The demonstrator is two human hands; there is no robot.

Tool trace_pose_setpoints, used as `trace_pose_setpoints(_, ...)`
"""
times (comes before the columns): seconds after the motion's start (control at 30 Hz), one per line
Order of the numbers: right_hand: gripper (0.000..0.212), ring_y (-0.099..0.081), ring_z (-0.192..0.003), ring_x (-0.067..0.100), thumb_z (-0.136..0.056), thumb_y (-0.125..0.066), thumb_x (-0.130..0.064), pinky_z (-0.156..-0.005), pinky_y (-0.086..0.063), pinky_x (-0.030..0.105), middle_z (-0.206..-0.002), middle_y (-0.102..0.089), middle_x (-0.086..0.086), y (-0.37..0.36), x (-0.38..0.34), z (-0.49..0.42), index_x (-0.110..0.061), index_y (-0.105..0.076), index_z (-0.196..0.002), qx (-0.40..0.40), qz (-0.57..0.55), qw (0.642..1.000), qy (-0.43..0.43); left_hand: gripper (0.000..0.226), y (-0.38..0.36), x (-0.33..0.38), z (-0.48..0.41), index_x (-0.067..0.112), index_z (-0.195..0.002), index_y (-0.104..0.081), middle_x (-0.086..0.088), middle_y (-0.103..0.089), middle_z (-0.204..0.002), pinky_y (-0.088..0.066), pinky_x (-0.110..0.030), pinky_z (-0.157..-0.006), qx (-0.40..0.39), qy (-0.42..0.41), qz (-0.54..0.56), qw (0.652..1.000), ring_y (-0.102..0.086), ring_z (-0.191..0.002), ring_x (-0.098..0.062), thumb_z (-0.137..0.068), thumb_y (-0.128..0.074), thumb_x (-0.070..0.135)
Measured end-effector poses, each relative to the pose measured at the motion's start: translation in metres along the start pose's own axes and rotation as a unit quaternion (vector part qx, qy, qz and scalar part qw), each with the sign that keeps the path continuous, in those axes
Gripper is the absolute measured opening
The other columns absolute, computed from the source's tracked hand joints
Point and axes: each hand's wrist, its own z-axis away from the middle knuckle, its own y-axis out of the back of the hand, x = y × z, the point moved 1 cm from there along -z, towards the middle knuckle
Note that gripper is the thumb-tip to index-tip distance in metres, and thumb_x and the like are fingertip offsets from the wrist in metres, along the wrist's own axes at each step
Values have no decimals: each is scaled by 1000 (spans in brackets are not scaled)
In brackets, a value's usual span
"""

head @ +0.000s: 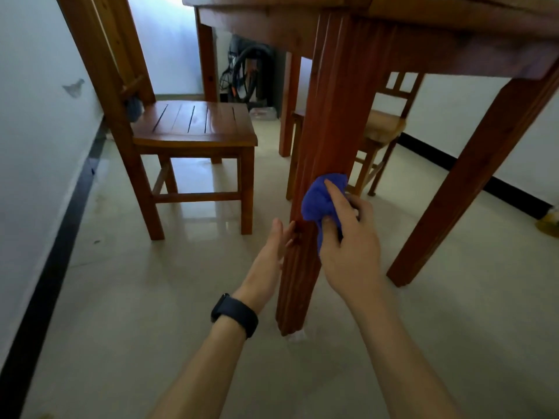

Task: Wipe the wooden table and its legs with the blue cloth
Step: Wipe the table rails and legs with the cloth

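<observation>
right hand [351, 246]: fingers gripping bunched blue cloth [320, 201] against near reddish-brown wooden table leg [329, 122] | left hand [272, 252]: fingers open, touching leg's left side

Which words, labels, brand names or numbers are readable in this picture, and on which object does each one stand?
None can be read.
The black wristband on the left hand shows no marking.
The blue cloth in the right hand, the table leg and the chair carry no text.
</observation>
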Motion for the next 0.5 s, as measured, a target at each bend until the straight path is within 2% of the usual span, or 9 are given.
trace_pose_setpoints(0.07, 54, -50, -116, 15, -100, -50, -23, -101, -47, 34, -143, -37, 2, -8, 3, 5, -38, -36, -150, -12, 6, 1000, -28, 60, -1, 2, 1, 34, -147, -38, 28, -52, -120, -27, -29, -108, 8, -8, -4, 1000, -44, -116, 4, -100, -10, 58)
trace_pose_setpoints(0.1, 54, -50, -117, 15, -99, -51, -22, -101, -48, 36, -143, -37, 2, -11, 8, 13, -37, -36, -149, -24, 11, 999, -37, 59, -1, 2, 1, 34, -147, -38, 31, -52, -113, -33, -24, -104, 11, -14, -6, 1000, -49, -110, 8, -100, -10, 58)
trace_pose_setpoints(0.17, 55, -49, -116, 12, -99, -52, -21, -101, -49, 36, -143, -37, 0, -16, 21, 28, -37, -37, -149, -64, 14, 997, -51, 59, -2, 1, 1, 31, -149, -36, 29, -53, -108, -46, -7, -76, 7, -16, 3, 1000, -58, -91, 16, -101, -10, 56)
trace_pose_setpoints(0.23, 54, -48, -110, 7, -99, -52, -20, -94, -47, 21, -142, -37, -1, -16, 28, 37, -38, -38, -148, -113, 21, 991, -74, 58, -5, 2, 2, 26, -151, -34, 25, -53, -106, -45, 0, -57, 0, -16, 14, 1000, -60, -75, 22, -103, -11, 51)
trace_pose_setpoints(0.3, 51, -46, -100, 0, -100, -51, -19, -82, -37, 4, -141, -39, -2, -14, 26, 36, -37, -41, -147, -129, 7, 987, -98, 56, -10, 4, 3, 24, -151, -33, 24, -53, -104, -43, 1, -53, 4, -31, 13, 999, -59, -70, 24, -105, -11, 47)
trace_pose_setpoints(0.37, 50, -45, -94, -6, -101, -50, -18, -80, -31, -3, -139, -39, -4, -10, 16, 27, -37, -42, -146, -100, -23, 989, -101, 54, -12, 8, 3, 23, -152, -32, 25, -52, -104, -42, 2, -54, 8, -52, 18, 998, -58, -70, 25, -106, -11, 43)
trace_pose_setpoints(0.5, 52, -44, -107, 1, -101, -49, -19, -91, -31, 8, -142, -35, -5, -10, 6, 13, -37, -37, -149, -58, -49, 993, -92, 53, -12, 10, 1, 23, -150, -34, 24, -51, -108, -41, 3, -57, 3, -67, 25, 997, -57, -73, 27, -106, -11, 41)
